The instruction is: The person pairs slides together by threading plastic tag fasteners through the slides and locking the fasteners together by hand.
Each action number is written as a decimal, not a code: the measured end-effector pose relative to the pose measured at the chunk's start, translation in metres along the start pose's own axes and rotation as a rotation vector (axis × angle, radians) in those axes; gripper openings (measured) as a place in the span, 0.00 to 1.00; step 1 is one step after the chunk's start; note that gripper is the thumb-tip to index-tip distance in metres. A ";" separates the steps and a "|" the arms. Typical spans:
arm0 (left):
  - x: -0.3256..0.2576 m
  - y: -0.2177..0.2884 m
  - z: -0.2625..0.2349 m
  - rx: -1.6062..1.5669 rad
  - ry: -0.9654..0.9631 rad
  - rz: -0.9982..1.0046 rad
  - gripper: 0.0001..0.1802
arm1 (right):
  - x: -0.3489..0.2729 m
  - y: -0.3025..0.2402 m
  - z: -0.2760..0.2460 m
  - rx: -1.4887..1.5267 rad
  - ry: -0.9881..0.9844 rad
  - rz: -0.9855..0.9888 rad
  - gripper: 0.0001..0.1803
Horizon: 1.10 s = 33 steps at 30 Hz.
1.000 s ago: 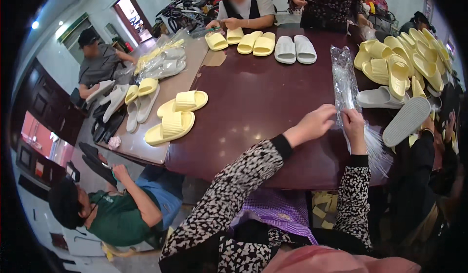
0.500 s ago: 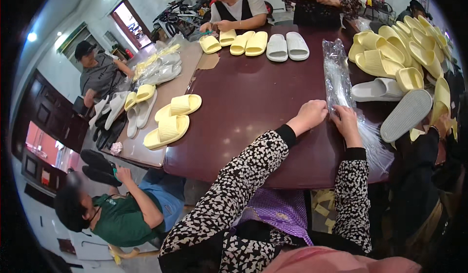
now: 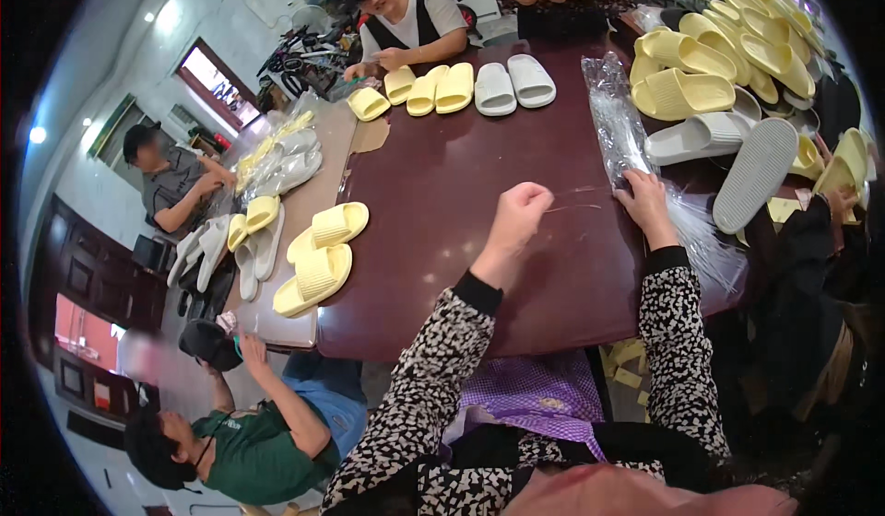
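Observation:
My left hand is raised over the dark red table, its fingers pinched on thin clear plastic strands that trail toward the right. My right hand lies on a bundle of the same strands, fingers bent round its edge. The bundle spreads out of a long clear plastic bag that reaches away from me. Right of the bag, a grey slide sandal lies on its side of the heap, and another shows its ribbed sole.
A heap of yellow slides fills the far right. Yellow slides sit at the table's left edge; a grey pair and more yellow ones line the far edge. Several people work around, one in green at lower left, another's hand at right.
My left hand has drawn away to the left from the bag, pulling thin strands with it. My right hand stays at the bundle. The view has shifted slightly.

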<state>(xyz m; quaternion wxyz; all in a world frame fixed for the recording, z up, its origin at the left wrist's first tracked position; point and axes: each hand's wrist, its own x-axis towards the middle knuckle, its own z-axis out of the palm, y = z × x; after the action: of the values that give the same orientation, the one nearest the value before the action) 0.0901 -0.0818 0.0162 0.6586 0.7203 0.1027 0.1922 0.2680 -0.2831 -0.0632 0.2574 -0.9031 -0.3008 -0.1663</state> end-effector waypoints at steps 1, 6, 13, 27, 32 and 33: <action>-0.007 0.003 -0.013 0.058 0.036 0.019 0.06 | -0.001 -0.002 0.001 0.016 -0.004 -0.022 0.23; -0.038 0.007 -0.068 -0.116 0.251 -0.001 0.05 | -0.001 0.010 0.010 0.047 0.084 -0.072 0.18; -0.081 0.019 -0.093 -0.169 0.442 0.096 0.05 | 0.004 -0.005 -0.015 0.322 0.261 -0.146 0.11; -0.123 0.033 -0.067 0.516 0.407 0.390 0.02 | -0.037 -0.214 -0.046 0.850 -0.297 -0.583 0.09; -0.139 0.023 -0.096 0.683 0.388 0.395 0.01 | -0.037 -0.218 -0.024 0.938 -0.417 -0.541 0.06; -0.141 0.020 -0.099 0.709 0.380 0.372 0.02 | -0.038 -0.215 -0.020 0.974 -0.443 -0.473 0.07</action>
<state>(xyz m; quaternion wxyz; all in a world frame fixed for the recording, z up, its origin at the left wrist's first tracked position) -0.0804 -0.0504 0.0213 0.2945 0.8598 0.1503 0.3892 0.1004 -0.1639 0.0137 0.5299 -0.6023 -0.5826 0.1309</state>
